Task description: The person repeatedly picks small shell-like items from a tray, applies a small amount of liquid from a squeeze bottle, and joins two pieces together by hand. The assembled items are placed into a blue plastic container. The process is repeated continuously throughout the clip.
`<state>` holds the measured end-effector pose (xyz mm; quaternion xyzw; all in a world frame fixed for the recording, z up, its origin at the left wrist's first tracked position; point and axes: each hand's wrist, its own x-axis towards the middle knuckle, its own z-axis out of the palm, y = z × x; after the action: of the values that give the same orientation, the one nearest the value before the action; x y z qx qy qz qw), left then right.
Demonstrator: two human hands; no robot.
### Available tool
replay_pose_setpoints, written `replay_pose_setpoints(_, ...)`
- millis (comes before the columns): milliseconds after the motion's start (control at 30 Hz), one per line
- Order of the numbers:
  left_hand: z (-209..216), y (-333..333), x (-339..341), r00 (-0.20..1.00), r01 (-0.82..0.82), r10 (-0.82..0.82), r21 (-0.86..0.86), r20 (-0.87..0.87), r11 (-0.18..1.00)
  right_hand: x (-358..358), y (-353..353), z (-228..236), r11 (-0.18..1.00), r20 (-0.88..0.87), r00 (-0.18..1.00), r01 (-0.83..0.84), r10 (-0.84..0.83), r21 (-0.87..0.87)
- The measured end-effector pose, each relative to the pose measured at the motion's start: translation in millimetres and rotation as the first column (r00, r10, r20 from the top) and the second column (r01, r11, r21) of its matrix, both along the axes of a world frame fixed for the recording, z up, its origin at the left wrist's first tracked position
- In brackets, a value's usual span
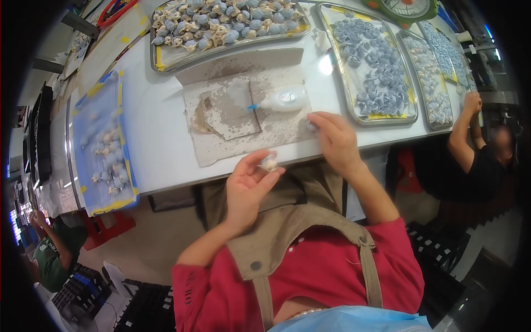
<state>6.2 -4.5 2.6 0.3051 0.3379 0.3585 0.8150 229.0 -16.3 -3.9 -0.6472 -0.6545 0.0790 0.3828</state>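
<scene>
My left hand is closed on a small cream-and-blue figurine, pinched by the fingertips near the table's front edge. To its right, my right hand pinches a small blue-grey piece, partly hidden by the fingers. Between and beyond the hands lies a stained cardboard sheet. On it a white squeeze bottle with a blue tip rests on its side, beside a flat square plate with a worn, stained surface. The two hands are apart.
A metal tray heaped with figurines stands at the back. Trays of blue-grey shell-like pieces and small parts stand right. A blue-lined tray with figurines is left. A green fan is far right. Co-workers sit either side.
</scene>
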Motion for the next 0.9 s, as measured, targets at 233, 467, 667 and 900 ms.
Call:
replay_pose_setpoints(233,3.0,1.3,0.1,1.0,0.018,-0.018,0.005,-0.011,1.0,-5.2,-5.9,4.8,0.982,-0.01,0.999,-0.05,0.049,-0.181)
replay_pose_setpoints(467,2.9,1.2,-0.8,0.995,0.013,-0.019,0.064,0.095,0.998,-38.2,-27.1,30.0,0.806,-0.947,0.196,-0.497,-0.256,-0.321)
replay_pose_setpoints(667,7.0,0.7,-4.8,0.997,0.078,-0.074,0.152,-0.03,0.985,-57.8,-32.5,31.4,0.807,-0.904,0.348,-0.441,-0.248,-0.392)
replay_pose_setpoints(900,7.0,0.9,-4.0,0.998,0.056,-0.051,0.204,-0.03,0.977,-70.1,-30.0,21.6,0.978,-0.22,0.954,-0.185,0.202,0.096)
